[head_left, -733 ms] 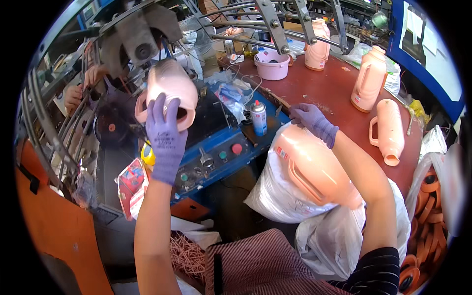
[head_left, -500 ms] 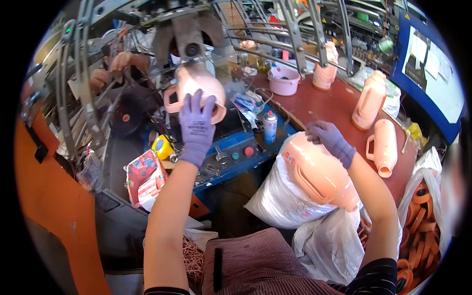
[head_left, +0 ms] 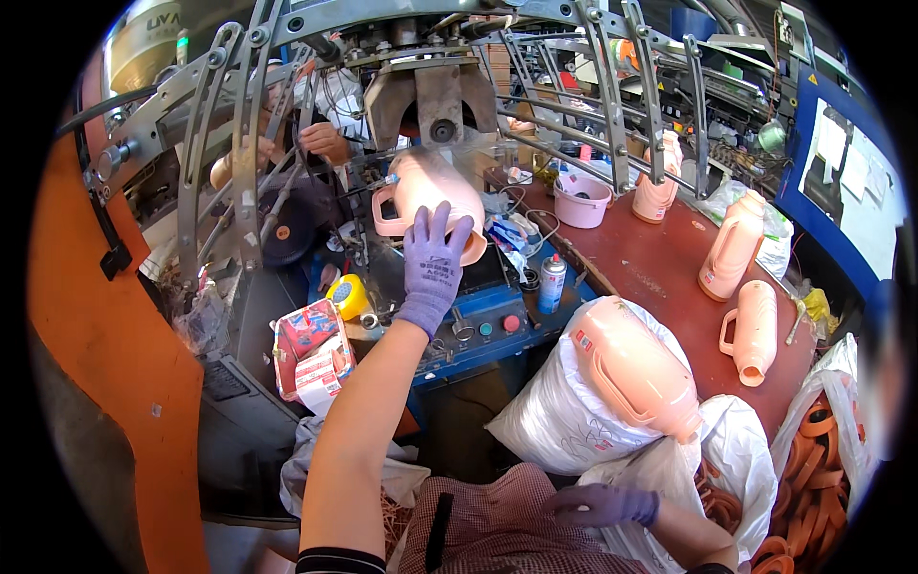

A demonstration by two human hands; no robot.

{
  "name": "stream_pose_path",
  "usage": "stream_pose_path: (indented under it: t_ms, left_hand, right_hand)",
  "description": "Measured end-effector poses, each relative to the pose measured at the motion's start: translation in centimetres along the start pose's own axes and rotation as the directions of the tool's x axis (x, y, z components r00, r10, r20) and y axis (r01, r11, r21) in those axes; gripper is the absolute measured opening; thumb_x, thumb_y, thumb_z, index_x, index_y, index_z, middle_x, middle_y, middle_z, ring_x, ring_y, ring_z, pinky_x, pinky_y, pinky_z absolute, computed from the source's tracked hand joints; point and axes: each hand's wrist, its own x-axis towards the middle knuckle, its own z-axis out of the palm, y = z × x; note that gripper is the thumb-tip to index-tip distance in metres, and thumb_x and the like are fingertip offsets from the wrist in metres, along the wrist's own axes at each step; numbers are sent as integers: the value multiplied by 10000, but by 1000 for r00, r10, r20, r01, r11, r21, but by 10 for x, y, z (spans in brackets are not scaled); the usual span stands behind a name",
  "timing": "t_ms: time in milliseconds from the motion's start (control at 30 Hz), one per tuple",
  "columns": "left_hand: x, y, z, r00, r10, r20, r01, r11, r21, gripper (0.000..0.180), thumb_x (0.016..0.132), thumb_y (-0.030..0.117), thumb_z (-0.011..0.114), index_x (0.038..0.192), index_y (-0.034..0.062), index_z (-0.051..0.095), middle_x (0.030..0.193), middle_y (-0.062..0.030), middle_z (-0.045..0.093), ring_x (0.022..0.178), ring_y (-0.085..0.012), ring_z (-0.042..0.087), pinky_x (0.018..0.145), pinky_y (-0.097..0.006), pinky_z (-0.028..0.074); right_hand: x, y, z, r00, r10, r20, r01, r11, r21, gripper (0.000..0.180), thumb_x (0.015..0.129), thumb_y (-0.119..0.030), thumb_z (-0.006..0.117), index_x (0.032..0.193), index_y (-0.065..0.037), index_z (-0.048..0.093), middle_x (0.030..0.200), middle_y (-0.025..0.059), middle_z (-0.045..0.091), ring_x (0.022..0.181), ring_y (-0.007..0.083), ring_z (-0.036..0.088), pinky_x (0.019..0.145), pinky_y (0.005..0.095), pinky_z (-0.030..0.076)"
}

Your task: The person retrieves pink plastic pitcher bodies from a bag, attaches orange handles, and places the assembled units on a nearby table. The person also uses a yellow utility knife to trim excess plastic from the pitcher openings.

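- The left hand, in a purple glove, lies with its fingers spread and slightly bent against the open-mouthed end of a pink jug shell; its palm side is hidden, so I cannot tell how firmly it grips
- The right hand, gloved alike, rests low in front of the checked apron, fingers loosely bent; nothing shows in it, though the palm cannot be seen
- That jug shell lies tilted above the dark machine bed, just below a forked steel bracket, its handle to the left and its mouth toward the person
- The step in hand looks like placing or steadying the shell at the machine with the left hand alone; a next move there would call for keeping it aligned with the bracket and the fingers clear of the metal
- Nearer the person sits a blue control panel with a red button; a spray can stands to its right
- Further right, a larger-looking pink jug lies on a white sack
- On the red-brown table, two jugs stand upright and one lies flat
- Beyond the machine's rods, a co-worker's hand shows
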Motion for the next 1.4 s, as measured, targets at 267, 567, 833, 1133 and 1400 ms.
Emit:
stream_pose_path:
  t_ms: [267,567,833,1133,1400]
  left_hand:
    - [-5,-9,4,1000,-11,-2,11,1000,24,592,694,54,719,1237,236,566,1377,-108,473,1270,-407,456,993,-491,420]
    - [11,9,-8,999,27,24,-25,996,-85,542,699,78,752,1222,133,618,1364,-169,514,1275,-443,475,1033,-531,408]
    - [28,88,5,959,29,280,197,644,-739,408,700,41,727,1094,-26,651,1133,-206,652,1063,-390,637,972,-465,489]
    - [113,145,294,535,-106,838,500,-760,-415,412,1011,292,460,1352,60,457,1366,-122,484,1305,-324,459,1136,-448,389]
    - [111,147,306,516,-197,834,549,-671,-498,410,1017,298,457,1358,70,456,1371,-115,484,1306,-308,456,1133,-441,384]
  right_hand:
    - [6,-16,-107,845,18,-534,-27,1000,-9,321,980,-221,602,1241,-43,660,1131,99,704,1045,168,659,980,321,493]
    - [85,67,-426,275,279,-920,217,914,342,269,945,-187,605,1172,-61,674,938,77,718,791,172,679,704,310,553]
    - [174,138,-605,233,30,-972,607,776,169,254,921,-314,664,1043,-93,690,920,62,728,830,222,714,695,383,578]
    - [203,58,-638,658,71,-749,724,213,656,463,983,-463,563,1302,-128,576,1249,135,643,1124,296,646,989,439,519]
    - [201,87,-669,491,-441,-751,865,346,362,502,930,-377,655,1280,-38,532,1195,153,635,1053,255,653,902,384,536]
